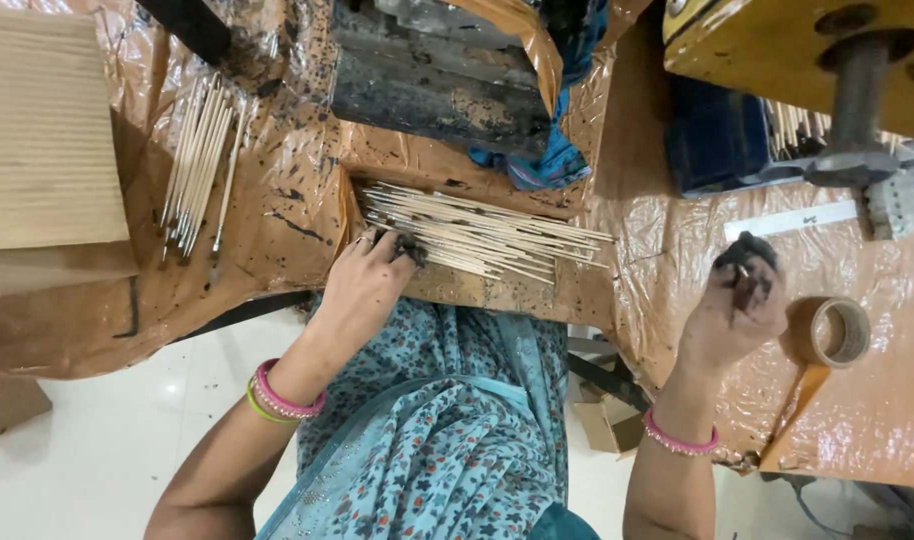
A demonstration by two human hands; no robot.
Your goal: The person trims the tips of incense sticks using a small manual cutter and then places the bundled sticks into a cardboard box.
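The left hand lay with its blackened fingertips pressed onto the near end of a fanned pile of thin sticks, pinching at them so that one or a few could be drawn off; whether any stick was truly gripped could not be told. The pile rested at about 12 o'clock from the person's lap, on the plastic-covered worktop, its tips pointing toward 3 o'clock, likely to keep the ends within easy reach.

The right hand was raised at 2 o'clock, fingers curled shut around a dark, sooty lump. Just beside it, at 3 o'clock, lay a roll of brown tape, apart from the hand.

A second, smaller bundle of sticks lay at 10 o'clock, well apart, near a pale wooden board. A dark metal block hemmed the pile at 12 o'clock; free room lay between the two hands along the worktop's near edge.
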